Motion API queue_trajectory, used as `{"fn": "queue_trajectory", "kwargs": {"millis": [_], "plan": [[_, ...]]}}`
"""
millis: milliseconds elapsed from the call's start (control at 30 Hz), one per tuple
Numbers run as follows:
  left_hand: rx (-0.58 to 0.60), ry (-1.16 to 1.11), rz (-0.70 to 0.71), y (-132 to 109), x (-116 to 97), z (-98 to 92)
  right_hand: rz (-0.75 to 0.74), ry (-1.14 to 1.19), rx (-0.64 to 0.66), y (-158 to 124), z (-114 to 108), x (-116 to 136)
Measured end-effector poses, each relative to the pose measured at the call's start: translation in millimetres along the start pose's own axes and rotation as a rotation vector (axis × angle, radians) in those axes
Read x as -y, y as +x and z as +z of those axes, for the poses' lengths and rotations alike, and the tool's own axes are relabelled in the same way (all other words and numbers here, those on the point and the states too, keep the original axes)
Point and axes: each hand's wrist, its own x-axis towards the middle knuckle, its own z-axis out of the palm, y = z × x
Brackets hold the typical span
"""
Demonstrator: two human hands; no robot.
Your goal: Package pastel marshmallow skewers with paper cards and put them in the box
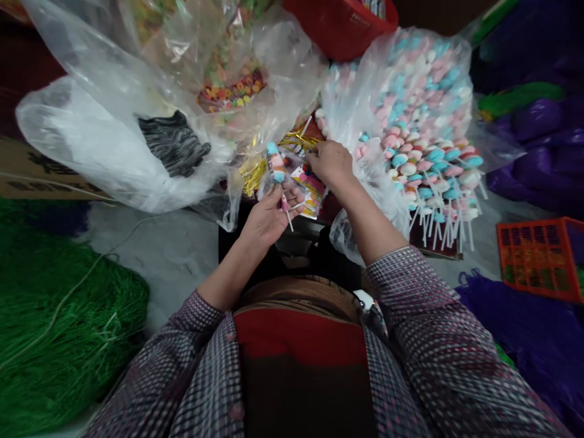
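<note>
My left hand [267, 216] is closed round a wrapped lollipop [277, 168] with pink and blue candy. White sticks poke out between its fingers, so it may hold more than one. To its right my right hand [334, 163] bends its fingers down beside the gold twist ties [298, 141]; its fingertips are partly hidden, and what they pinch cannot be made out. Another bunch of gold ties lies left of the lollipop. Beneath and between the hands are colourful printed packets [311, 191] on the dark red tabletop.
A large clear bag of pink, white and blue lollipops [438, 164] spills sticks over the table's right edge. Bags of small fruit-coloured candies [235, 88] and white material [100, 140] stand left. A red basin [342, 30] is behind; green netting [68, 328] and an orange crate [531, 258] flank me.
</note>
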Motion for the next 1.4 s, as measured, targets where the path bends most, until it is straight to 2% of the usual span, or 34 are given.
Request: {"fn": "queue_trajectory", "kwargs": {"millis": [167,333,433,667,867,1033,1233,1333,1400], "plan": [[0.027,0.041,0.032,0.3,-1.8,0.9,0.046,-0.011,-0.029,4.6,17.3,1.8],[0.087,-0.073,-0.023,-3.2,-3.7,2.9,0.037,0.018,0.004,14.6,16.7,-4.7],[0.076,-0.036,-0.021,-7.2,-4.0,5.0,0.035,0.070,0.005,19.0,16.4,-16.1],[0.026,0.110,0.091,-6.5,2.6,6.9,0.019,0.492,-0.110,15.0,31.0,-38.4],[0.016,0.180,0.289,-1.7,14.6,2.6,0.142,0.923,0.006,5.2,27.3,-36.4],[-0.005,0.180,0.287,2.0,19.3,0.0,0.247,1.104,-0.006,-22.0,9.0,-30.3],[0.021,0.195,0.280,5.0,17.8,2.9,0.163,1.325,0.007,-83.1,-3.1,-19.9],[0.031,0.267,0.287,5.2,19.5,8.1,0.097,1.282,-0.012,-108.0,0.4,-12.9],[0.053,0.342,0.273,5.0,22.1,10.8,0.004,1.120,-0.089,-117.6,5.5,-9.3]]}}
